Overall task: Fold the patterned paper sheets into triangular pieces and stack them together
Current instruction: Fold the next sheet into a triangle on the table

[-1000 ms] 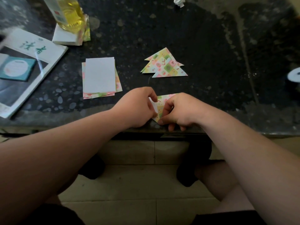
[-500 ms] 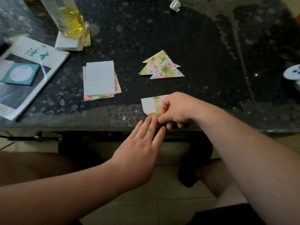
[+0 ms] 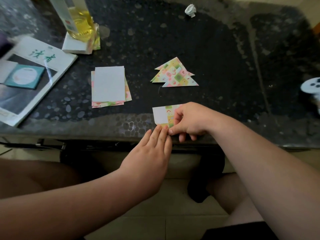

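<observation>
Home: magazine (image 3: 34,70), oil bottle (image 3: 76,16), tiled floor (image 3: 155,222)

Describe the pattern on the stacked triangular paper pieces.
The stacked triangular paper pieces show pastel green, pink and yellow squares with small motifs; head view.

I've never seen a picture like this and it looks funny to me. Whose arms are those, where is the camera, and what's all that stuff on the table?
There is no machine here, only a person. The camera sits on the person's head and looks down, so you see their two arms as if they were your own. The right hand pinches a half-folded paper that is white on one side and patterned on the other. The left hand has straight fingers that reach the paper's near edge. On the dark table lie a stack of flat sheets, a pile of finished triangles, a magazine, a bottle of yellow liquid and a crumpled white ball.
</observation>
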Demonstrator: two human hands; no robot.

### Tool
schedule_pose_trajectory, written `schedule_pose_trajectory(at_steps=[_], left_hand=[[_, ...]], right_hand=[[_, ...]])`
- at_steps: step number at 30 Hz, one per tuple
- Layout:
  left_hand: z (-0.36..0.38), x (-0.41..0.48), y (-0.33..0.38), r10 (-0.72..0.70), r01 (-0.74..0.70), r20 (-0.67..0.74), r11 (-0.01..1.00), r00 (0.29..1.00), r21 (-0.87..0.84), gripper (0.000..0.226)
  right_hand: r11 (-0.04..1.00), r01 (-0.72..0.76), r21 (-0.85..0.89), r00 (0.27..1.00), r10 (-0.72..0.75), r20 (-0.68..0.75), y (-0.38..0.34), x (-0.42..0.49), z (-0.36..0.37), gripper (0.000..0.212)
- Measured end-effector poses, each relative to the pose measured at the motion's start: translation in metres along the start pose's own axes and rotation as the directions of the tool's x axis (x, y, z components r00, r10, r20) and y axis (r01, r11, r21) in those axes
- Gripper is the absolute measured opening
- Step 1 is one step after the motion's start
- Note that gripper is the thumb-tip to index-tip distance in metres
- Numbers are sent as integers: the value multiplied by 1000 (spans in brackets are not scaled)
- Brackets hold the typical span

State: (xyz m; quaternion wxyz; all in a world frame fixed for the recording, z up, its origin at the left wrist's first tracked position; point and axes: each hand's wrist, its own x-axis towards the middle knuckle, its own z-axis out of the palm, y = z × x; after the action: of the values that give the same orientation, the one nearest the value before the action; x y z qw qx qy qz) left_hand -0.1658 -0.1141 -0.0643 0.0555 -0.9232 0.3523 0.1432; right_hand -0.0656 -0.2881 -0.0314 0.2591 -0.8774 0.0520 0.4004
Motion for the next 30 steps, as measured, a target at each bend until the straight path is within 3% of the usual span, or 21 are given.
schedule_pose_trajectory(at_steps=[20,24,30], left_hand=[[8,7,-19,-53,51,-34,998,998,-48,105],[0,5,-21,-55,55,13,998,998,-19,100],[-11,6,-17,-85,79,93,994,992,70,88]], right_hand=[[997,65,51,994,-69,90,10,-1,-10,12],[996,86,16,996,-86,5,12,1,-10,13],[993,-80,-84,996,77,-38,2,0,-17,29]])
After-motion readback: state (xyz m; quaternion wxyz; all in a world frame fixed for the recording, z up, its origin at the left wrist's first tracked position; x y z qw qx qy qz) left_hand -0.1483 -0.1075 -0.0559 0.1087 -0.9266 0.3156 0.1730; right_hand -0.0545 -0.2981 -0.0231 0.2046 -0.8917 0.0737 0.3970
